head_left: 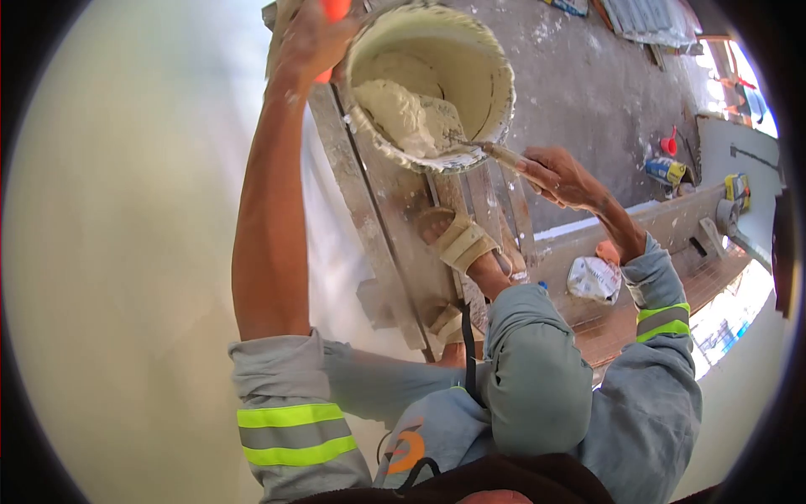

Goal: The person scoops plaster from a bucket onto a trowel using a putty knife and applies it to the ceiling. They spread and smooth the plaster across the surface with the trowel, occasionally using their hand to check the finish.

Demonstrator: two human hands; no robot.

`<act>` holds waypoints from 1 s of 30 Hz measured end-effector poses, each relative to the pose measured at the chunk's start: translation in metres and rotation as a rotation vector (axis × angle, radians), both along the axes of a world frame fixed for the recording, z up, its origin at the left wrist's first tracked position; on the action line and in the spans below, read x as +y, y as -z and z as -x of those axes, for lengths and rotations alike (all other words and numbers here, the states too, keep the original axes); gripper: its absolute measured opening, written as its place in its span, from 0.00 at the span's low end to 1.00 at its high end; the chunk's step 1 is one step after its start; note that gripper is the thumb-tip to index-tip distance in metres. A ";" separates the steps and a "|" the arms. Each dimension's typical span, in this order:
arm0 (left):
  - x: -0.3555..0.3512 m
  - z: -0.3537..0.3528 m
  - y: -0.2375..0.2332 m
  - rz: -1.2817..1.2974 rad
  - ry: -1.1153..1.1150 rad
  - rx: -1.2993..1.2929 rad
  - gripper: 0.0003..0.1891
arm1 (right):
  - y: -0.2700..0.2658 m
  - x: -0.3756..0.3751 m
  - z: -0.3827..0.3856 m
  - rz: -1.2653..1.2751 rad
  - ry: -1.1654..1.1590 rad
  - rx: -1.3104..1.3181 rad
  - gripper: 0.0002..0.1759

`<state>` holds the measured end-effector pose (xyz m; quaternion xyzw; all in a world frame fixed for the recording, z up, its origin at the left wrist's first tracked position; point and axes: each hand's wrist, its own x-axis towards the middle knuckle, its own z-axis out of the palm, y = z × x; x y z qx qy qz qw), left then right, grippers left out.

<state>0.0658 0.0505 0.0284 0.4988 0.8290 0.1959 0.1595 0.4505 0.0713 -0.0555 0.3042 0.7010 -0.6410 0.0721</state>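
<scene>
R hand (561, 176): closed, gripping the handle of a flat-bladed spreader (508, 158); tool slants away from the fingers, shank crossing the near rim of the bucket (480, 76); blade is inside the bucket, against a mass of off-white compound (393, 107).

L hand (321, 40): fingers curled round an orange item (336, 8), parts of it showing at two sides of the hand; item type can't be confirmed, pic edge cuts it off; hand is right beside the bucket rim, contact w/ rim can't be confirmed.

Bucket: between the 2 hands, mouth facing the camera; inner wall coated w/ residue, rim crusted; compound lies toward the L hand side.

Surroundings: wooden planks (365, 197) below the L hand, stained w/ white spots; sandaled foot (466, 242) on the planks, between the forearms; pale wall (126, 252) on the outer side of the L forearm; white bag (594, 279) near the R forearm; red scoop (669, 143) & blue-and-yellow container (666, 170) well beyond the R hand, on its outer side; grey floor (579, 92), white-spattered, past the R hand.
</scene>
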 end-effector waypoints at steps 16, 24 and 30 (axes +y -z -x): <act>-0.234 -0.005 0.083 -1.059 -0.588 -1.403 0.24 | -0.168 0.016 0.083 -0.109 -0.069 -0.055 0.24; -0.098 -0.101 0.125 -1.567 -0.395 -1.520 0.35 | -0.285 -0.083 0.097 -1.081 -0.185 0.140 0.15; -0.073 -0.129 0.172 -1.718 -0.225 -2.065 0.36 | -0.302 -0.125 0.092 -1.131 -0.157 -0.044 0.21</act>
